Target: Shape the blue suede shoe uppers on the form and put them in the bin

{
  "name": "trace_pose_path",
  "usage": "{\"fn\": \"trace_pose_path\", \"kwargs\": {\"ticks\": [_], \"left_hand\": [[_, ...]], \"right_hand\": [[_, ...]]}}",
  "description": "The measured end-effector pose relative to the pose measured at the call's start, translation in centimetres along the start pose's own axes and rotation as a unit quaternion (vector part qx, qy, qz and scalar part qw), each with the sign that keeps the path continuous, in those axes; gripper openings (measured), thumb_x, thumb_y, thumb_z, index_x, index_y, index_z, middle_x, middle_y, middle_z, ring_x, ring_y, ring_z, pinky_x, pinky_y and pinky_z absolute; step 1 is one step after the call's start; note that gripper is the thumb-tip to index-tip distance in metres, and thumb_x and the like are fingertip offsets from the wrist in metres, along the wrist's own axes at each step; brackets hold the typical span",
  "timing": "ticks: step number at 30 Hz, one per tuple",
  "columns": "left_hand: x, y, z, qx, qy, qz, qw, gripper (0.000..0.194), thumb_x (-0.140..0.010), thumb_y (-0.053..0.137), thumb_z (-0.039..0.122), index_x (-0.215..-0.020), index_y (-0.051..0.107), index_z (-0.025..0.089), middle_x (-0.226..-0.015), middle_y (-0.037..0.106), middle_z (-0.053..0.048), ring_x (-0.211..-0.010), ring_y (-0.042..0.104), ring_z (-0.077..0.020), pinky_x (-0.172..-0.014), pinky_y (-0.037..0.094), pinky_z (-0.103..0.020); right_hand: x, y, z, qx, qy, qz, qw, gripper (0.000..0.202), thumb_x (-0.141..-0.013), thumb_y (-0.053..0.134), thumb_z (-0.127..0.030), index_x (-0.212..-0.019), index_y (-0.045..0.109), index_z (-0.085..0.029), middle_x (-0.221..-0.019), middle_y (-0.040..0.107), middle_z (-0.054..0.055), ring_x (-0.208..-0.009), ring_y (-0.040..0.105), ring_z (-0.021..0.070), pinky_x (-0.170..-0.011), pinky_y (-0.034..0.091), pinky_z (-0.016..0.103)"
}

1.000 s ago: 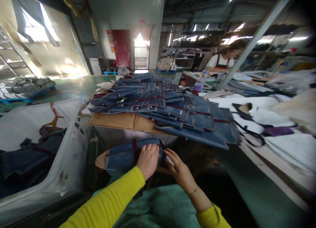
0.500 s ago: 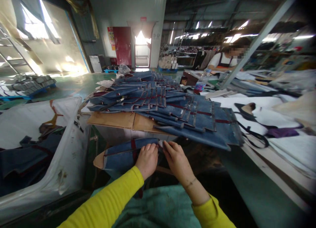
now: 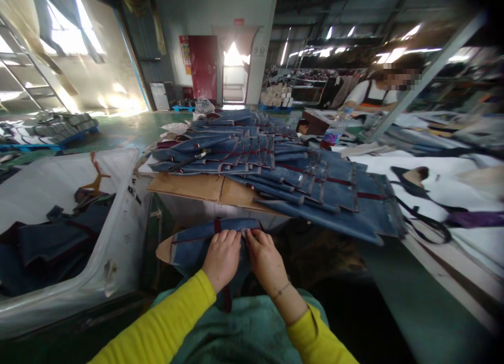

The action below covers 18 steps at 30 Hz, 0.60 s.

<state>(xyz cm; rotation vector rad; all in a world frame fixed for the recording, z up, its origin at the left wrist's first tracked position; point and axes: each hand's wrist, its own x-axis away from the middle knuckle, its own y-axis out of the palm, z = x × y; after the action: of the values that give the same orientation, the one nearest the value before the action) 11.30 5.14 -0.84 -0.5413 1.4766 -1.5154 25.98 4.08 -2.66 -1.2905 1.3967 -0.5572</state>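
Observation:
A blue leather-like piece with a dark red strip [image 3: 192, 248] hangs over my lap, its tan underside showing at the left end. My left hand [image 3: 223, 258] is closed on its upper edge, right of the red strip. Close beside it, my right hand [image 3: 268, 261] pinches the same edge near its right end. A small greyish bit shows between the fingertips of both hands; I cannot make out what it is. Just beyond lies a stack of similar blue pieces with red strips [image 3: 331, 167], overlapping in rows on a cardboard sheet [image 3: 189, 186].
At left stands a white plastic bin [image 3: 136, 169] with blue pieces inside. A drink bottle [image 3: 331, 135] is behind the stack. Strips and fabric cover a table [image 3: 437, 269] at right, where a co-worker [image 3: 372, 93] sits beyond a slanted metal post [image 3: 429, 75].
Both hands have shifted left along the edge and moved closer together, the right hand's fingers now curled more tightly. The whole view has swung slightly left.

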Motion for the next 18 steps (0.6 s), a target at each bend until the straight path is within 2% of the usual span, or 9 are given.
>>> {"fn": "trace_pose_path", "kwargs": {"ticks": [12,18], "left_hand": [[4.1,-1.2,-2.9,-0.024,-0.055,0.035,0.998,0.033,-0.091,0.04,0.02,-0.122,0.052,0.017,-0.119,0.057,-0.009,-0.109,0.048,-0.0257,-0.093,0.036,-0.043],[5.8,-1.3,-3.3,-0.023,-0.062,0.058,0.996,0.039,-0.091,0.04,0.021,-0.129,0.046,0.016,-0.128,0.053,-0.01,-0.119,0.044,-0.0256,-0.097,0.035,-0.041]], "right_hand": [[-1.0,1.2,-4.9,0.011,-0.037,-0.041,0.998,0.04,-0.084,0.043,-0.009,-0.122,0.053,-0.02,-0.11,0.057,0.011,-0.096,0.051,0.0238,-0.075,0.052,0.033],[-1.6,0.6,-4.7,-0.017,-0.043,-0.054,0.997,0.034,-0.087,0.044,-0.013,-0.116,0.057,-0.02,-0.102,0.059,0.009,-0.09,0.052,0.0219,-0.079,0.05,0.034]]}}
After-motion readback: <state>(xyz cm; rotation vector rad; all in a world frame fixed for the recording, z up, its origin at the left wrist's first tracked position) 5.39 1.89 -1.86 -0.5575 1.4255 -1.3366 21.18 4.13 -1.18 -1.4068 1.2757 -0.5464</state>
